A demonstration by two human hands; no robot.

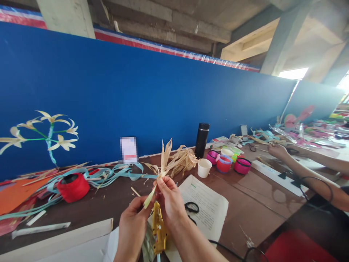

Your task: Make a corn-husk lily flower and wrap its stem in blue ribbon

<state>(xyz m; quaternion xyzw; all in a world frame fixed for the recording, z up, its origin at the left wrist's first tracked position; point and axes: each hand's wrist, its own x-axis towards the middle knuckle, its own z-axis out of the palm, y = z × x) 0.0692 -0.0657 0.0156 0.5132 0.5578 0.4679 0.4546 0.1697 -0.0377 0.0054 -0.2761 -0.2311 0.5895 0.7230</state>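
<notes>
A pale dried corn husk flower (pixel 165 162) is held upright above the table, its long petals spread outward. My right hand (pixel 171 200) pinches its base between thumb and fingers. One greenish petal hangs down to the left, and my left hand (pixel 135 220) closes its thumb and fingers on that petal's lower end. Just below and between the hands is a yellow hot glue gun (pixel 159 231) with a glue stick at its rear; its nozzle is partly hidden. Behind the flower lies a bundle of dry corn husks (pixel 184 160).
A printed sheet (pixel 209 203) with black-handled scissors (pixel 191 207) lies right of my hands. A white cup (pixel 204 168), pink bowls (pixel 242 165) and a black flask (pixel 202 140) stand behind. Red tape (pixel 73 187) and blue ribbon (pixel 111 176) lie left. A co-worker's arms (pixel 308 163) reach in at right.
</notes>
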